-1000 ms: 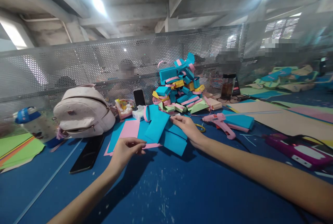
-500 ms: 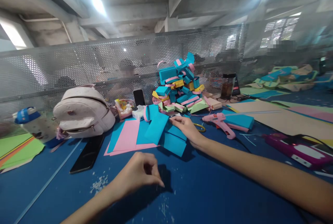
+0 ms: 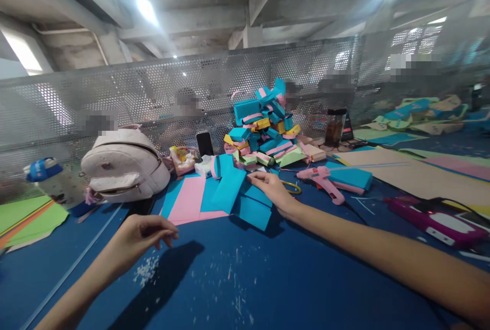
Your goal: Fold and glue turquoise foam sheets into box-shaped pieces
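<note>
A blue-capped bottle [image 3: 59, 187] stands at far left, beside a white backpack [image 3: 122, 171]. The left hand [image 3: 136, 240] hangs over the table [image 3: 229, 279], partly hiding a phone [image 3: 141, 208]; its fingers are bent, and whether they pinch anything cannot be told. Flecked tabletop gives sideways room up to the right forearm. Behind it, a pink sheet [image 3: 187, 199] borders the tilted, folded blue paper [image 3: 229, 189], whose right edge the right hand [image 3: 274, 194] pinches between its fingers. A pink glue gun [image 3: 326, 183] lies just beyond.
</note>
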Action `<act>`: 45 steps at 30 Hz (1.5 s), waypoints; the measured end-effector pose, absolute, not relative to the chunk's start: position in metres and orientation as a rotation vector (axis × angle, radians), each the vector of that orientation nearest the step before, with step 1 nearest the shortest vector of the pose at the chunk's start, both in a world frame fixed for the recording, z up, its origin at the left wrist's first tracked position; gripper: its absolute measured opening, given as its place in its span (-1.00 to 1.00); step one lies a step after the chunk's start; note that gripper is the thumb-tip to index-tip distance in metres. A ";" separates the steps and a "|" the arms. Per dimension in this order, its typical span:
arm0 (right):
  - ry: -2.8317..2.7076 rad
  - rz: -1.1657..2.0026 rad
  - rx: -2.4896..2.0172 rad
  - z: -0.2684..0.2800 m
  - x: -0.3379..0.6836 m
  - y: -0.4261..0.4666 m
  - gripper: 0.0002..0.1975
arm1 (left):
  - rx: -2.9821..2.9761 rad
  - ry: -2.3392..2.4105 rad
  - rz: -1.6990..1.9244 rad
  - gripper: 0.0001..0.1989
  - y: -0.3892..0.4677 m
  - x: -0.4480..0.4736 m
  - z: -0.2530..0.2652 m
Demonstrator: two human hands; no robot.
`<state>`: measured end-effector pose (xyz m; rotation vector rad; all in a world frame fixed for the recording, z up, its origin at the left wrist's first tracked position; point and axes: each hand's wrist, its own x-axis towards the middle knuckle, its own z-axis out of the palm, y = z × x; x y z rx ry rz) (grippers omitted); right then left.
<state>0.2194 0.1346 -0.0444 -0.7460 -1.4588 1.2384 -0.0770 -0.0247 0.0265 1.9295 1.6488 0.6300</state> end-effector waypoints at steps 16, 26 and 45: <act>-1.457 1.269 -0.737 -0.043 0.219 0.129 -0.69 | 2.407 1.878 0.140 -0.68 -0.035 -0.139 0.022; -1.403 1.424 -0.742 -0.045 0.216 0.123 -0.67 | 2.822 1.636 0.457 -0.40 -0.005 -0.084 0.030; -1.358 1.943 -0.714 -0.049 0.209 0.100 -0.68 | 3.263 1.021 0.501 -0.58 0.010 -0.002 0.016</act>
